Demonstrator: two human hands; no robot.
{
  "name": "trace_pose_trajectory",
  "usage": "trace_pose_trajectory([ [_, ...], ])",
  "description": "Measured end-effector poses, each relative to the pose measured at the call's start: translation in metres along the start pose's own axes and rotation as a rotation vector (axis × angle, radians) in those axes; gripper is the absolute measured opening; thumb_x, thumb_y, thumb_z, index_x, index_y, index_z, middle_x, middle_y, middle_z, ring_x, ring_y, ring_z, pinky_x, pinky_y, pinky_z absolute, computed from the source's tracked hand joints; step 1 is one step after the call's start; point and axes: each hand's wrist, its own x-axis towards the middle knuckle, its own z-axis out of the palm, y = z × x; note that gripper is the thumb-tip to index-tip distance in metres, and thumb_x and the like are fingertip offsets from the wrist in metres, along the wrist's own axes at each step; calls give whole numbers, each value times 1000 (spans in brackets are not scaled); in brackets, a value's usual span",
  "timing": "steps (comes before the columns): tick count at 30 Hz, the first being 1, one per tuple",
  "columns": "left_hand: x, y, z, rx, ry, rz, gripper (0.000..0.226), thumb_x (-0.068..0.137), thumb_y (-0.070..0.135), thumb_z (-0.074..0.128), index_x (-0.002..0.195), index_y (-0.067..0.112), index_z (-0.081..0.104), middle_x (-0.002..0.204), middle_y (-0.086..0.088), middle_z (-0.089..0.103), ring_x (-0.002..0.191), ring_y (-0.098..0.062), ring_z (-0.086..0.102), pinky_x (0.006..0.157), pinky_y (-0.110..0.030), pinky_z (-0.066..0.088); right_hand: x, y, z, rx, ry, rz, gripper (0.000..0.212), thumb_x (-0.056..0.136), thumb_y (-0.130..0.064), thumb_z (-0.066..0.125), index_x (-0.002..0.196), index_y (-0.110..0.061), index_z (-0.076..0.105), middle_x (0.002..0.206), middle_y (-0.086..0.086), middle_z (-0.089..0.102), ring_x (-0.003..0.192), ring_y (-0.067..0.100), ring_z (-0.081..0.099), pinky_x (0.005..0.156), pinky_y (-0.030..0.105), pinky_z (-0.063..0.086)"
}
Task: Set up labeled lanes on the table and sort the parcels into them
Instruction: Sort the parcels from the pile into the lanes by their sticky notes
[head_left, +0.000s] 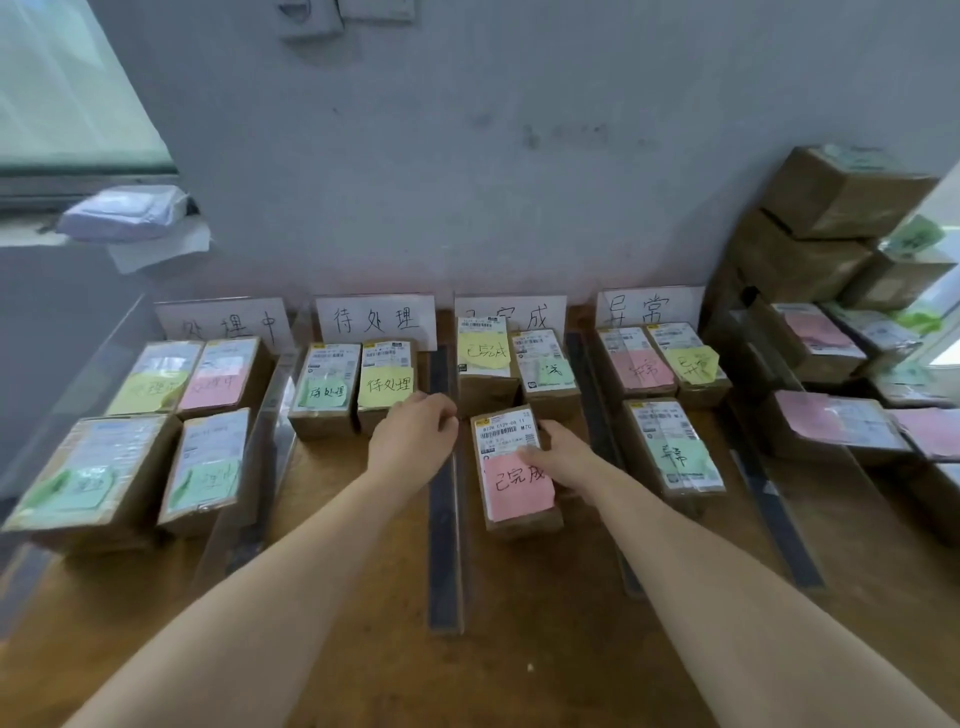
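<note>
Third lane, near row: right hand on a pink-noted parcel.
The right hand (558, 457) has its grip clamped on a parcel (506, 441), thumb on its pink note (519, 486) reading 已完成, fingers down the right side. Bare tabletop (363, 597) lies open in front. The left hand (415, 439) hovers at the divider strip (444, 519) with fingers curled; whether its grip holds anything cannot be told. Lane signs read 处理中 (223, 325), 待处理 (375, 319) and 异常 (649, 306); rear parcels (488, 395) partly hide the third sign (535, 312). Stacked boxes (831, 218) crowd the right edge.
</note>
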Motion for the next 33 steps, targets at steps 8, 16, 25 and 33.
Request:
trace_pose_trajectory([
  [8,-21,-50,3,140,-16,-86,27,95,27,50,120,23,59,110,4,59,98,-16,57,80,-33,53,22,0,30,-125,117,-47,39,97,-25,55,134,-15,46,128,8,60,115,23,60,90,36,51],
  [16,-16,-23,-15,255,4,73,27,96,28,48,121,24,58,115,3,60,105,-17,55,87,-33,47,3,-14,3,-622,245,-288,42,99,-32,49,139,-21,45,135,8,49,120,27,52,91,39,49],
  [25,-13,54,-34,353,28,264,23,96,27,44,115,22,57,112,3,58,104,-17,52,91,-34,43,-47,-13,-54,-970,441,-377,39,98,-34,47,134,-19,47,131,7,52,120,28,52,94,43,48],
  [33,-21,156,1,355,69,386,24,96,29,45,115,24,59,114,3,62,103,-17,60,89,-34,50,-98,34,-147,-997,517,-358,36,100,-32,47,134,-20,47,132,7,54,119,28,54,94,40,47],
])
